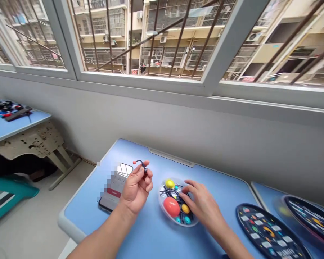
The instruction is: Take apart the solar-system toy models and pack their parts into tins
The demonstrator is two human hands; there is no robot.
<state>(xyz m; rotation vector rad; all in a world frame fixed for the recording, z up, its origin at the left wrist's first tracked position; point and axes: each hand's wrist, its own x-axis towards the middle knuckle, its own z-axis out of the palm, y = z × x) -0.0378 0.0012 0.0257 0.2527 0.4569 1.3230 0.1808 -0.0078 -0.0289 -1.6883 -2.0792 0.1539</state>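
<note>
My left hand (pixel 137 185) is raised above the desk, pinching a thin dark curved rod (pixel 140 162) with a small orange-red ball at its tip. To its right stands a clear plastic bowl (pixel 162 209). Inside the bowl lie a large red ball (pixel 171 207), a yellow ball (pixel 170 183), an orange-yellow ball (pixel 185 208), small teal balls (pixel 187 219) and dark curved rods (pixel 169 193). My right hand (pixel 202 201) reaches over the bowl's right side, fingers apart and bent down toward the rods; nothing shows in its grasp.
A phone (pixel 110 194) lies on the blue desk (pixel 89 216), left of my left hand. Dark oval printed lids or boards (pixel 270 230) are at the right. Another desk (pixel 29 122) holding loose parts and a teal stool (pixel 13 192) are at the left. Beyond is a wall with barred windows.
</note>
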